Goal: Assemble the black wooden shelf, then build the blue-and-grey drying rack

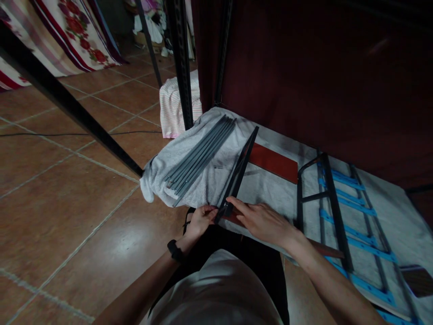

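A narrow black metal frame (242, 169) lies slantwise across the grey cloth in front of me, its near end at my hands. My left hand (200, 221) is closed, fingertips pinched at that near end; any small part between them is too small to make out. From the other side my right hand (262, 221) grips the same end, index finger on top. Left of the frame lies a bundle of thin grey metal rods (203, 155). A reddish-brown board (274, 162) is to its right, and another brown piece shows partly beneath my right hand.
Further right stands a black metal rack (326, 194) beside dark rails with blue strips (358, 241). A phone (416, 280) lies at the right edge. Black posts (182, 67) rise at the left corner, and a dark red curtain (304, 81) hangs behind the cloth-covered surface (270, 192).
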A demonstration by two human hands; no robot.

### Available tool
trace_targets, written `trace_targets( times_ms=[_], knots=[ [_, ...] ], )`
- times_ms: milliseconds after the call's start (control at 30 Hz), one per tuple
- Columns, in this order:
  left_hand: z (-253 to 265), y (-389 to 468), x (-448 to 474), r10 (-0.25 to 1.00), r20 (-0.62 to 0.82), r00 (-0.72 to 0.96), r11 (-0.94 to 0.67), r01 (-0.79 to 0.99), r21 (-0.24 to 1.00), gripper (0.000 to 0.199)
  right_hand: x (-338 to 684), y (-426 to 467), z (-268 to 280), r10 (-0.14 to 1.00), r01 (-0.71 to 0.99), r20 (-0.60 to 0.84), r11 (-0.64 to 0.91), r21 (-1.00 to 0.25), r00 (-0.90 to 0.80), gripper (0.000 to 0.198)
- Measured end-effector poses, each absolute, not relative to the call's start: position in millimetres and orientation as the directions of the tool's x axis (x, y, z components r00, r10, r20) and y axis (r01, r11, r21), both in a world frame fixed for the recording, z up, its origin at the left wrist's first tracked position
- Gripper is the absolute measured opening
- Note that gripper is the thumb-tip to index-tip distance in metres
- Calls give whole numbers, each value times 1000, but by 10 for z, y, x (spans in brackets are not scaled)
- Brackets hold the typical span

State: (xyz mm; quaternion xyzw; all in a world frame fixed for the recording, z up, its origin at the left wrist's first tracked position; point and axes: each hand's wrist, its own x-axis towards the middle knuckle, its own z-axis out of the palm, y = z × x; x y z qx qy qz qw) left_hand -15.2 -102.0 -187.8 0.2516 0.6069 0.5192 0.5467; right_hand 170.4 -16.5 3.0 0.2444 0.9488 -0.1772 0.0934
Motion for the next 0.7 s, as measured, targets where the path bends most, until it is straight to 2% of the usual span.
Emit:
trace_targets(
  times_ms=[200, 500, 700],
  knots=[
    [-1898, -986, -126, 880, -354, -317, 298, -213, 931, 21, 1707, -162, 13, 440, 503, -256, 812, -296, -861, 57],
    [-1898, -1021, -163, 870, -408, -276, 365, -197, 910, 38, 1704, -165, -5, 432, 495, -249, 806, -324, -867, 57],
    [-1966, -998, -170, 868, -393, -302, 368, -138, 919, 30, 1704, -173, -8, 425, 484, -242, 818, -310, -872, 57]
  ],
)
